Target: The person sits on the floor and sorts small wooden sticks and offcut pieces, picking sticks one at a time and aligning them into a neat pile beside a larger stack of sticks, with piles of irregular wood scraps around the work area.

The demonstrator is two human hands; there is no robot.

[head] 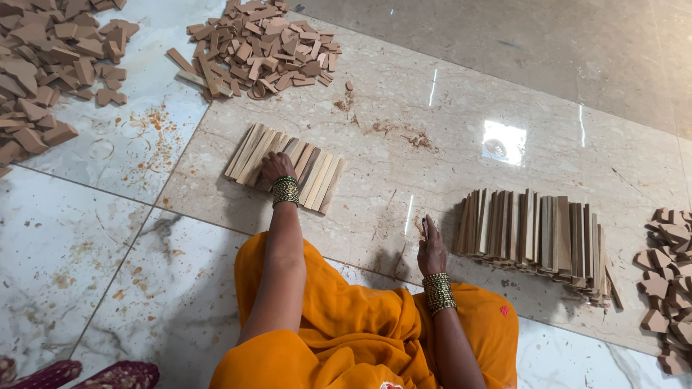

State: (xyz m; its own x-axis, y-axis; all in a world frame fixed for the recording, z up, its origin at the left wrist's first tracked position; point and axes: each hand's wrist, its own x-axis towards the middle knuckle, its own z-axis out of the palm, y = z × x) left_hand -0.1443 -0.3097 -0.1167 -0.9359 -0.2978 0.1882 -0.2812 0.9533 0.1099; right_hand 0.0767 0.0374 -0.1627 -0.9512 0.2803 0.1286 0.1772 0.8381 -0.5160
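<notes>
My left hand [275, 167] rests palm-down on a flat row of thin wooden strips [317, 173] laid side by side on the marble floor. My right hand [431, 248] lies flat on the floor, fingers together, just left of a stack of wooden strips standing on edge [537, 234]. It holds nothing and does not clearly touch the stack. Both wrists wear green and gold bangles. My orange garment [360, 331] fills the lower middle of the view.
A pile of small wooden offcuts [263, 47] lies beyond the flat row. A larger heap of shaped wooden pieces [47, 65] sits at the far left, another [670, 281] at the right edge. Sawdust is scattered on the floor [389, 130].
</notes>
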